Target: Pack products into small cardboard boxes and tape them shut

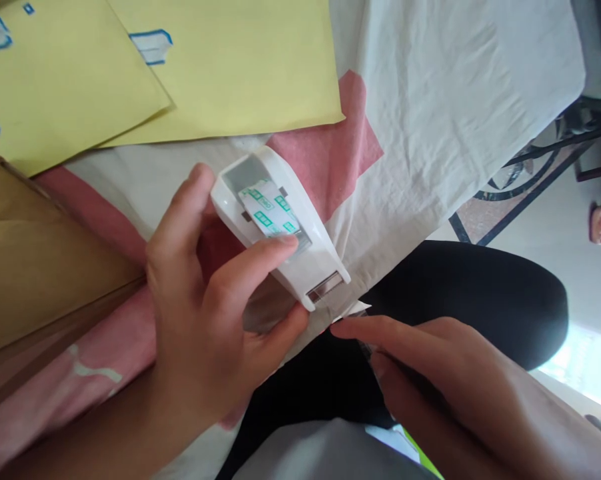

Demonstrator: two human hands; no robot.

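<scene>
My left hand [205, 320] is closed around a white tape dispenser [319, 243], tilted with its toothed cutter [325, 287] towards my right hand. Inside it sits a tape roll [266, 208] with green print on its core. One of my left fingertips presses near the roll, and another touches the dispenser beside the cutter. A clear strip of tape [339, 303] stretches from the cutter to the fingertips of my right hand [430, 360], which pinch its end. Next to these fingertips shows a small white corner [361, 308], perhaps paper; its rest is hidden.
Yellow sheets [250, 73] with blue-edged white patches lie on the white and pink cloth [445, 100] at the upper left. A brown paper item [45, 260] is at the left. My leg in black [470, 293] is below the cloth's edge; patterned floor [520, 193] shows beyond.
</scene>
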